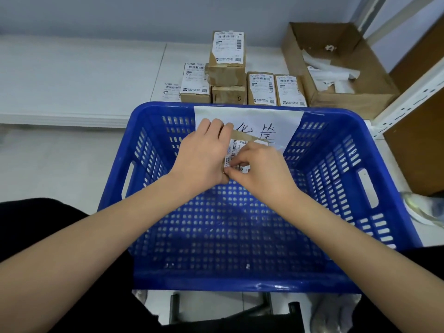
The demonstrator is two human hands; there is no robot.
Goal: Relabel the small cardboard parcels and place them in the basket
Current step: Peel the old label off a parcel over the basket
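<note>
Cardboard shows between our hands: the parcel (236, 150) hangs above the basket (355, 282), long axis running away from us. Our left hand (204, 155) clamps its left side; our right hand (260, 164) pinches the label (236, 158) at the near edge.

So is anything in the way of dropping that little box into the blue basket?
Nothing visible. The left hand and right hand hold the little box right above the blue basket, whose holed floor underneath looks bare.
</note>
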